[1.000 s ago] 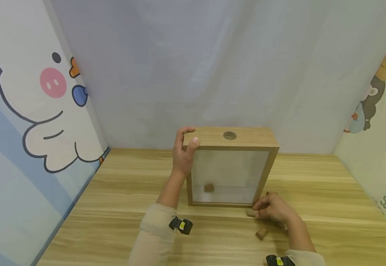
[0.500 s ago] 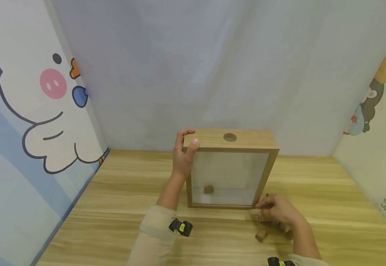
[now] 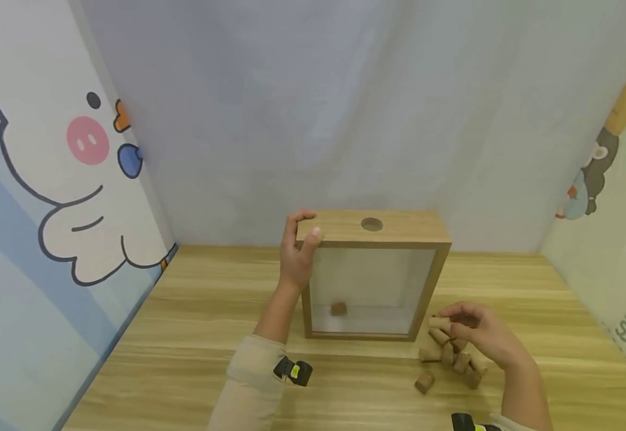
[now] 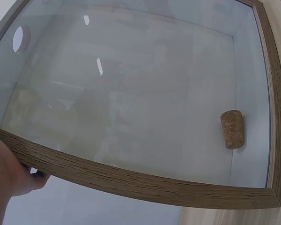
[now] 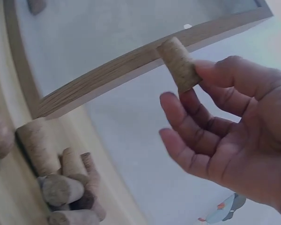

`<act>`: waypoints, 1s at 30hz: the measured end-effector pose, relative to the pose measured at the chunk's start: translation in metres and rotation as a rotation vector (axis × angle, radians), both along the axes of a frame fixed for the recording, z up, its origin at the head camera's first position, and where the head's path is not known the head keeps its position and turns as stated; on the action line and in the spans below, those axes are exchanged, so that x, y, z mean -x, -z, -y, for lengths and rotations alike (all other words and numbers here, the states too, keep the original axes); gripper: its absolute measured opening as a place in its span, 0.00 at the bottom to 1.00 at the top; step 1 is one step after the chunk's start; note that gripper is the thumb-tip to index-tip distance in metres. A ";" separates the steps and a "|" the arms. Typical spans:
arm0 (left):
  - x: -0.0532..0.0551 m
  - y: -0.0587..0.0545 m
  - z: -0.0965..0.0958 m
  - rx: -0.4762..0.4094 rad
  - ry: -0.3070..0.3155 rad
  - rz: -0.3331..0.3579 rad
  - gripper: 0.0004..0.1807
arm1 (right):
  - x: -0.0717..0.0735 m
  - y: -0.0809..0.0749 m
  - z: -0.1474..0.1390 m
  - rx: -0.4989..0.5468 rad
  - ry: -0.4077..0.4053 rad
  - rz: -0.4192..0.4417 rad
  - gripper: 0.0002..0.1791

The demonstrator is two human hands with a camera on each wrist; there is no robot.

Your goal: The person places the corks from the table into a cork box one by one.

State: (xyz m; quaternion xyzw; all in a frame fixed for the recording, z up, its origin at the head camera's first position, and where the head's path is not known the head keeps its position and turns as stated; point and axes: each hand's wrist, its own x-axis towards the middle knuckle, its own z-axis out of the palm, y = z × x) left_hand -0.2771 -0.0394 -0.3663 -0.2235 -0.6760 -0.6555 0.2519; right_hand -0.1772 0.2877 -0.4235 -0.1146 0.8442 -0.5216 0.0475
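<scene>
A shallow wooden box (image 3: 377, 233) with a clear front stands upright on the table, a round hole (image 3: 371, 224) in its top. My left hand (image 3: 298, 254) grips the box's top left corner, thumb in front and fingers behind. Inside the box, one cork (image 4: 232, 129) lies on the floor, towards the left in the head view. My right hand (image 5: 239, 117) pinches another cork (image 5: 180, 64) between thumb and fingers, beside the box's right side. Below that hand, several loose corks (image 3: 447, 353) lie in a heap.
One cork (image 3: 424, 382) lies apart, in front of the heap. The wood-grain table (image 3: 194, 359) meets a pale curtain (image 3: 270, 120) behind the box. Printed cartoon panels (image 3: 49, 179) flank both sides.
My right hand has moved right and up from the box's lower right corner, now with a cork pinched in it, and the heap shows. My left hand stays on the box.
</scene>
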 end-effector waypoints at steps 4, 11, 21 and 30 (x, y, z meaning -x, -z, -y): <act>-0.001 -0.001 0.002 0.006 -0.007 0.005 0.26 | -0.006 -0.011 0.000 0.077 0.056 -0.087 0.17; -0.001 -0.002 0.001 0.012 -0.022 0.009 0.26 | -0.009 -0.025 0.008 0.317 0.133 -0.217 0.13; 0.000 0.000 0.000 0.014 -0.015 0.004 0.26 | -0.009 -0.043 0.022 0.608 0.300 -0.391 0.13; 0.000 0.000 0.000 0.010 -0.012 0.007 0.26 | -0.001 -0.071 0.030 0.974 0.133 -0.580 0.14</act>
